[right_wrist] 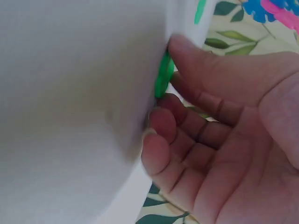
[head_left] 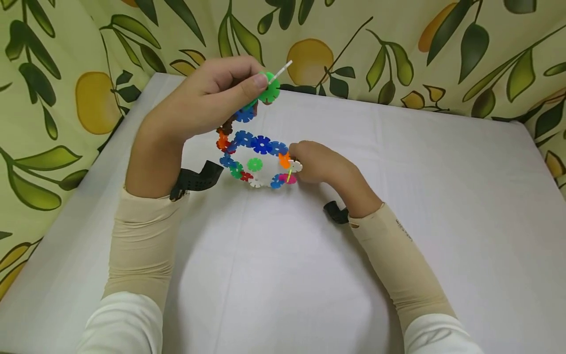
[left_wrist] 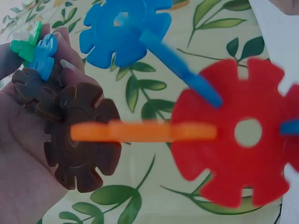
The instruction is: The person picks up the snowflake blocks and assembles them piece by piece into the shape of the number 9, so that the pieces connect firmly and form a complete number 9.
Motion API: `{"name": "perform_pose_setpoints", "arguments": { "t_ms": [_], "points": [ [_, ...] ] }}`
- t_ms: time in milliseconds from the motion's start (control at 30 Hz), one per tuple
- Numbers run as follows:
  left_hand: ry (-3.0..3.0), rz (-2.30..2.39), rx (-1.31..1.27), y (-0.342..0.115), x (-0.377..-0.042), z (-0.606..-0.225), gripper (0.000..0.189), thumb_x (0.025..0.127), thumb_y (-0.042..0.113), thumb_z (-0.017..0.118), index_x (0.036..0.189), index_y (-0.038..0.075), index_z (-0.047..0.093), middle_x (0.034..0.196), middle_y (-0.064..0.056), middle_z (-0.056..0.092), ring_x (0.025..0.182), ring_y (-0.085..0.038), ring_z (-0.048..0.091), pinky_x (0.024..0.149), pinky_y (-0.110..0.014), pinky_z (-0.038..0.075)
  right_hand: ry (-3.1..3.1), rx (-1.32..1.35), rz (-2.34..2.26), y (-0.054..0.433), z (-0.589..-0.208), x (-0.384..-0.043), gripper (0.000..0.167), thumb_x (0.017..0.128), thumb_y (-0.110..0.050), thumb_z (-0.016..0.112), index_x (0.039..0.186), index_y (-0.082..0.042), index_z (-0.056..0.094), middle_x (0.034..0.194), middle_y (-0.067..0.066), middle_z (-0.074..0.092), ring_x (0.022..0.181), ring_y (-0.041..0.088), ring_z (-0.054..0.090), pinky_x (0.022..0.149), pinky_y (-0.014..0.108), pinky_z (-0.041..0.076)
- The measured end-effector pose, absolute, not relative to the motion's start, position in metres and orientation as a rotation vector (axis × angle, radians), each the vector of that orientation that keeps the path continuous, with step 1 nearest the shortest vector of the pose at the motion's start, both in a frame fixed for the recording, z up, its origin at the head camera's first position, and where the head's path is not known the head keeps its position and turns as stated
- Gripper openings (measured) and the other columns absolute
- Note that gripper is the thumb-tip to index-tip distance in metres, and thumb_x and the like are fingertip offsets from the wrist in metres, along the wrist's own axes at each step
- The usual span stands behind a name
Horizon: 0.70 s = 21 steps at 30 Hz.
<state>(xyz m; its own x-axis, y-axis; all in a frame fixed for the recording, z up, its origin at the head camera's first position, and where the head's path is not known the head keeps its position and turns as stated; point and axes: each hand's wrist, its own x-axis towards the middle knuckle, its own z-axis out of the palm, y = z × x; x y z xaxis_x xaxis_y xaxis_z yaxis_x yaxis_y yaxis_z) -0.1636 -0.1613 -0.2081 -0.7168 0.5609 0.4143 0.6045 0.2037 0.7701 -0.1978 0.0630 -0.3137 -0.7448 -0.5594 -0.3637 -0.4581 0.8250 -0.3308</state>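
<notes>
My left hand (head_left: pixel 212 96) is raised over the table and pinches a green notched disc (head_left: pixel 271 89) between thumb and fingers. A white disc (head_left: pixel 280 72), seen edge-on, slots into it. From this hand hangs a chain of interlocked flower-shaped discs; the left wrist view shows brown (left_wrist: pixel 84 140), orange (left_wrist: pixel 145 131), red (left_wrist: pixel 233 135) and blue discs (left_wrist: pixel 124 28) in it. Down at the tabletop, my right hand (right_wrist: pixel 219 126) pinches a loose green disc (right_wrist: pixel 164 74) between thumb and fingers. In the head view the chain's orange disc (head_left: pixel 284 160) overlaps my right hand.
Another loose green disc (head_left: pixel 254 164) shows through the hanging loop. White cloth covers the table (head_left: pixel 283 275), and a leaf-and-fruit patterned curtain (head_left: pixel 398 44) stands along the back and left. Black wrist mounts (head_left: pixel 199 178) project from both forearms.
</notes>
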Motion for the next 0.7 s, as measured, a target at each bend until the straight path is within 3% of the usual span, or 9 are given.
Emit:
{"name": "perform_pose_setpoints", "arguments": {
  "t_ms": [133,300,533,700],
  "points": [
    [-2.451,-1.614,-1.113,-0.155,-0.163,-0.210,0.023,0.105,0.013,0.047,0.098,0.002,0.066,0.075,-0.014,0.050,0.055,-0.021,0.036,0.045,-0.029,0.032,2.503,-0.702,-0.384,0.076,-0.312,-0.202,0.025,0.091,-0.012,0.071,0.112,-0.003,0.060,0.101,0.012,0.062,0.092,0.027,0.056,0.081,0.040,0.049],
    [-2.442,-1.625,-1.133,-0.153,-0.166,-0.213,0.022,0.105,0.013,0.048,0.097,0.002,0.066,0.077,-0.013,0.051,0.054,-0.020,0.035,0.046,-0.029,0.031,2.504,-0.788,-0.762,0.094,-0.292,-0.200,0.014,0.092,-0.007,0.071,0.096,-0.006,0.058,0.085,0.011,0.058,0.074,0.026,0.059,0.066,0.034,0.048],
    [-2.433,-1.521,-1.252,-0.148,-0.169,-0.216,0.015,0.100,0.004,0.060,0.111,0.001,0.069,0.083,-0.010,0.055,0.076,-0.024,0.049,0.067,-0.029,0.042,2.446,-1.061,-1.785,0.120,-0.246,-0.179,0.012,0.091,0.012,0.063,0.102,0.009,0.061,0.090,0.019,0.062,0.069,0.028,0.062,0.066,0.029,0.056],
    [-2.520,-1.433,-1.222,-0.145,-0.166,-0.215,0.023,0.097,0.008,0.067,0.120,0.005,0.068,0.087,-0.008,0.059,0.077,-0.022,0.052,0.068,-0.029,0.044,2.329,-1.331,-1.995,0.122,-0.233,-0.167,0.013,0.088,0.015,0.063,0.100,0.016,0.060,0.087,0.022,0.063,0.065,0.027,0.062,0.065,0.032,0.057]
  ]
}}
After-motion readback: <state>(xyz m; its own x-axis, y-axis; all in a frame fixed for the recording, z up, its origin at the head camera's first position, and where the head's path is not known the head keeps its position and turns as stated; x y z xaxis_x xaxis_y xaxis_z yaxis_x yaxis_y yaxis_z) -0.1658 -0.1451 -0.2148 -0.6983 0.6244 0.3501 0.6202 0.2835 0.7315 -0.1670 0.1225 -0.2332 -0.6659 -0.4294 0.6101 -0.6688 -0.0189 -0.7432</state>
